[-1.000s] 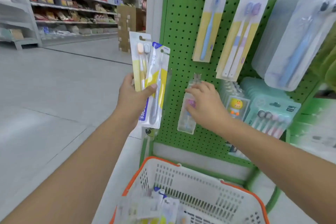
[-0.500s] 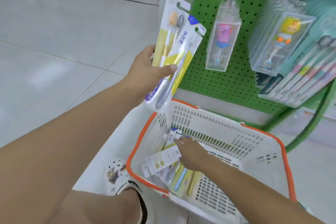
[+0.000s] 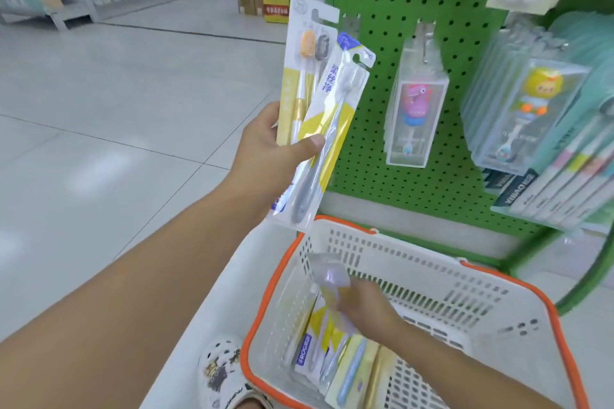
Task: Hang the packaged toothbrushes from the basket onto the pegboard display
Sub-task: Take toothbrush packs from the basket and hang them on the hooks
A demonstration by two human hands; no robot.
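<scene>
Down in the white basket (image 3: 432, 279), blurred fingers (image 3: 345, 300) of the right hand (image 3: 365, 307) pinch a clear toothbrush pack (image 3: 327, 274); the left hand (image 3: 265, 149) grips two carded packs (image 3: 319, 109) beside the green pegboard (image 3: 375, 60). Picking up appears underway; next, the pack's hang-hole must meet a peg.

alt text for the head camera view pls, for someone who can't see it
A person's left hand holds up two packaged toothbrushes beside a green pegboard, while the right hand lifts a blurred pack from a white, orange-rimmed basket holding more packs. Cartoon-figure children's toothbrush boxes already hang on the board's hooks.
</scene>
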